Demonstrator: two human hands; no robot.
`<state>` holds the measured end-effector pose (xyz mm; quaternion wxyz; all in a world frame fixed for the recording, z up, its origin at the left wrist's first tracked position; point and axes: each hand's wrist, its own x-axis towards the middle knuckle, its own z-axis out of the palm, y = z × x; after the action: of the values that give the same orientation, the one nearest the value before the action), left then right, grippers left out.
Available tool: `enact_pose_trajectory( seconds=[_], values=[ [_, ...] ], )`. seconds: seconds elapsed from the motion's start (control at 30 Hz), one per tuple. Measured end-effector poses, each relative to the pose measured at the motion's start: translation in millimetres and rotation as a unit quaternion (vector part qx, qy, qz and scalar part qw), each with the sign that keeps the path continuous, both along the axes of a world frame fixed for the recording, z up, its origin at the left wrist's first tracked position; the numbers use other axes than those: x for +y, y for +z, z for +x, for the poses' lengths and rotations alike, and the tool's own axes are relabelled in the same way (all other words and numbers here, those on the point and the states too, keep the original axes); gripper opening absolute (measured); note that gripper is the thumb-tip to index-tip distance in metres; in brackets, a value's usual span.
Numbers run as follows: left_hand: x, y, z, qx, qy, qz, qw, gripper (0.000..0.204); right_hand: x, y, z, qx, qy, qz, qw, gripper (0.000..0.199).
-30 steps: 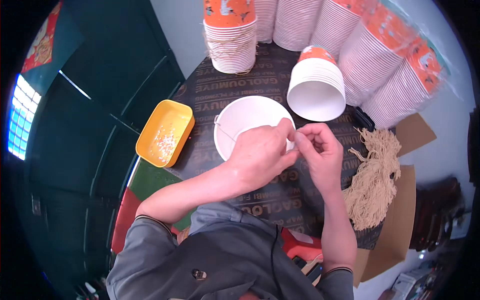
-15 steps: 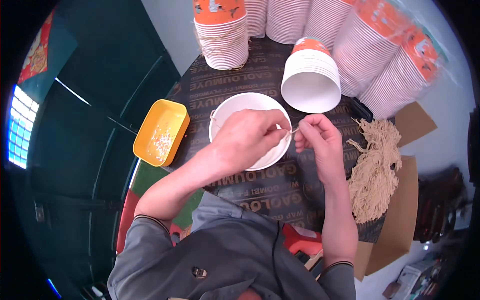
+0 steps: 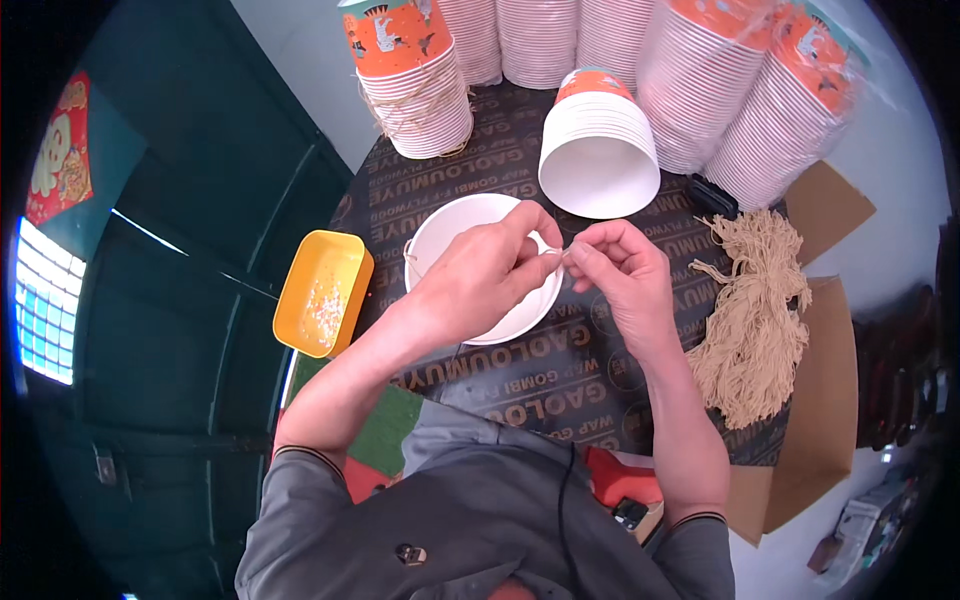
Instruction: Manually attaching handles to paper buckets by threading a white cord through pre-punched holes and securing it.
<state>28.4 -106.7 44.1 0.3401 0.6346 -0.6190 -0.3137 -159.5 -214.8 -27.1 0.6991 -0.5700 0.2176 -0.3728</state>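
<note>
Half a second ago the hands stood a little apart with a short stretch of cord between them; now the left hand [image 3: 478, 275] and right hand [image 3: 625, 285] have closed up, fingertips almost meeting at the right side of the white tub [image 3: 445, 222]. The fingers of both are narrowed to a pinch on the cord [image 3: 556, 251]; how it lies or loops there is too small to tell. The tub stands mouth up on the worktop [image 3: 520, 390], under the left hand, with a loop [image 3: 409, 253] of cord at its left rim. The closing-up suggests close work on the cord's right end, probably unfinished, as both hands still pinch it. The yellow tray [image 3: 335, 258] and strands [image 3: 755, 320] keep their places.
</note>
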Motion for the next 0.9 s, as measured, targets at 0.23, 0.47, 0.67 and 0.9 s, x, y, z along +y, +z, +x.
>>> enact_pose_trajectory(
  seconds=[0.23, 0.47, 0.67, 0.9],
  values=[
    [-5.2, -4.5, 2.5, -0.008, -0.011, 0.026, 1.000, 0.020, 2.2, -1.5, -0.7, -0.008, -0.003, -0.029, 1.000, 0.011],
    [-11.4, -9.7, 10.0, 0.006, -0.039, 0.026, 0.999, 0.022, 3.4, -0.2, -1.8, -0.008, -0.011, -0.023, 1.000, 0.014],
    [-17.0, -13.5, 16.1, 0.085, -0.069, 0.070, 0.992, 0.024, 1.5, -2.5, -3.8, 0.003, -0.019, -0.039, 0.999, 0.015],
    [-20.3, -16.0, 16.8, 0.216, -0.118, 0.122, 0.962, 0.022, 3.4, -2.2, -3.3, 0.019, -0.019, -0.063, 0.998, 0.016]
  ],
)
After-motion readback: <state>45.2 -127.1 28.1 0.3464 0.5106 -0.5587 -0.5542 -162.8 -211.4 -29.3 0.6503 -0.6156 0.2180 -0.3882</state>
